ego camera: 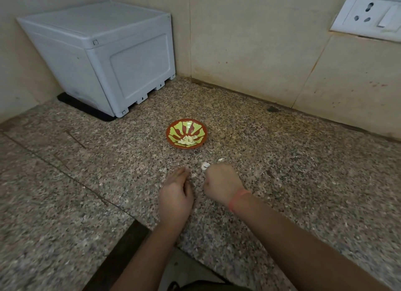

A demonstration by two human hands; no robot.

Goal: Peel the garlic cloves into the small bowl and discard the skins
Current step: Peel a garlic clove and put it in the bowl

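— Where was the garlic?

— The peeled cloves (187, 140) lay in a little heap inside the small bowl (173, 131), toward its near side. The bowl, red at the rim with green petals painted inside, stood on the speckled stone table (303, 182), out from the tiled wall.

— And the peelings?

— One pale scrap of skin (205, 165) lay on the table just beside the knuckles of the right hand. A second scrap of skin (221, 159) lay a little beyond it. Both were between the hands and the bowl, and smaller pale flecks dotted the stone around them.

— How were the hands?

— The left hand (175, 193) rested on its edge on the table, fingers straight and together, palm turned toward the other hand. The right hand (223, 182) was curled into a fist, back upward, with a red thread (237, 198) round the wrist. I could not tell whether it closed on anything, because the fingers hid the palm. The two hands were near each other but apart.

— Anything else?

— A white plastic box (97, 58) stood on a black mat (86, 108) in the corner, and a socket plate (373, 12) was on the wall at upper right.
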